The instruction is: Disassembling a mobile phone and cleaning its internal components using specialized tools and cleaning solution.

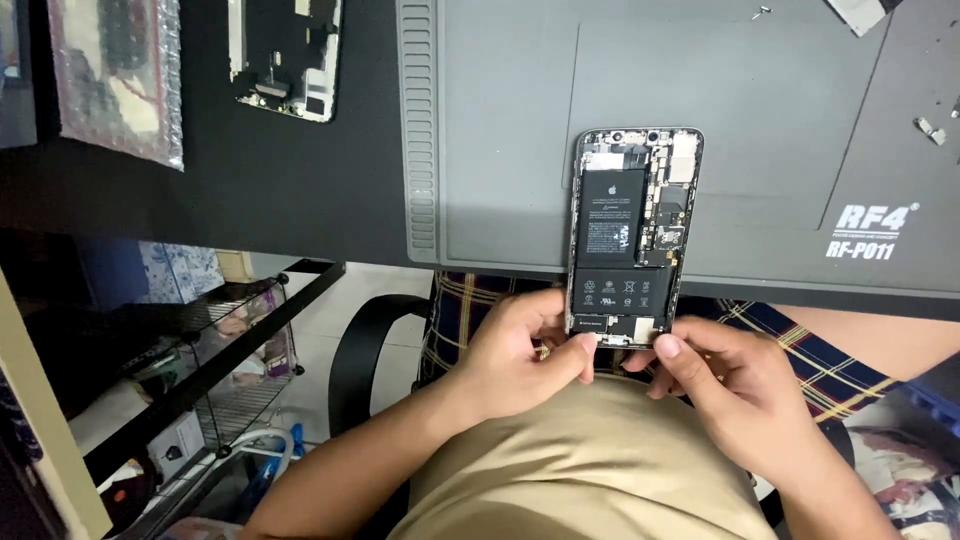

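Note:
An opened phone body (630, 235) with its black battery and circuit boards exposed lies tilted over the front edge of the grey work mat (500, 130). My left hand (520, 350) grips its near end from the left, thumb on the bottom edge. My right hand (725, 375) holds the same end from the right, thumb tip against the lower right corner. Both hands hover over my lap, in front of the table edge.
A detached phone screen (285, 55) lies on the black table at the back left, beside a bubble-wrap bag (115, 75). Small screws and parts (930, 128) sit on the mat's right side. A wire shelf rack (200, 370) stands lower left.

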